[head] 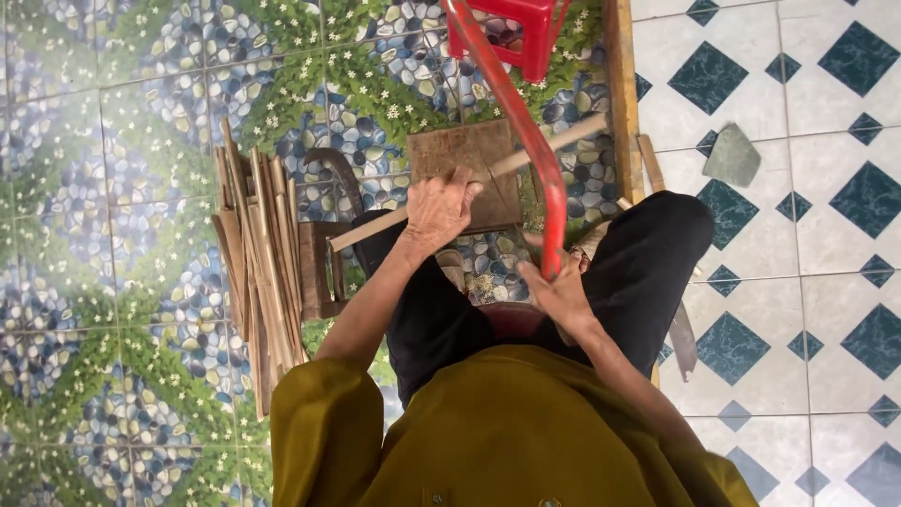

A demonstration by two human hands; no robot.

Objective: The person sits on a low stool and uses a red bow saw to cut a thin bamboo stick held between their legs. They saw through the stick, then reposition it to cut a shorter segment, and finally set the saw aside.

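Near the frame's centre, the left hand pressed flat, fingers closed over one long pale wooden stick lying aslant on a worn square wooden block. The right hand gripped the handle of one red metal hacksaw, its curved frame rising toward the top centre. At centre left lay a bundle of thin, rough split sticks, too many to count. One red plastic stool stood at the top on the glossy pebble-patterned tiled floor.
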